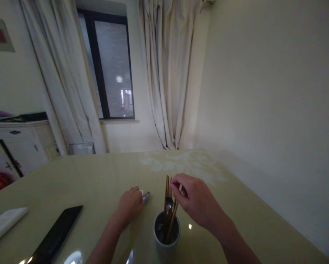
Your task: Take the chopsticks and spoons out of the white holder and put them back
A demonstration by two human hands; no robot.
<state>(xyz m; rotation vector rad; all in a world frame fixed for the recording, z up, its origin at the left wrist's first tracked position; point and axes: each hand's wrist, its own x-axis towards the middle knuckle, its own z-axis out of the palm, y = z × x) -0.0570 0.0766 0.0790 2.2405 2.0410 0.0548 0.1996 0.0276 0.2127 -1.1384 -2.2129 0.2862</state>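
A pale cylindrical holder (166,238) stands on the yellow-green table (98,176) near the front edge. Wooden chopsticks (167,190) and a metal spoon (168,206) stick up out of it. My right hand (194,201) is above the holder, with its fingertips pinching the top end of a chopstick. My left hand (130,205) rests on the table to the left of the holder, closed around a spoon (146,197) whose metal bowl pokes out past the fingers.
A dark flat phone (57,234) lies at the front left, with a folded white cloth (3,223) further left. A white cabinet (18,146) stands at the left wall. Curtains (170,73) and a window (109,66) are behind the table; a bare wall is on the right.
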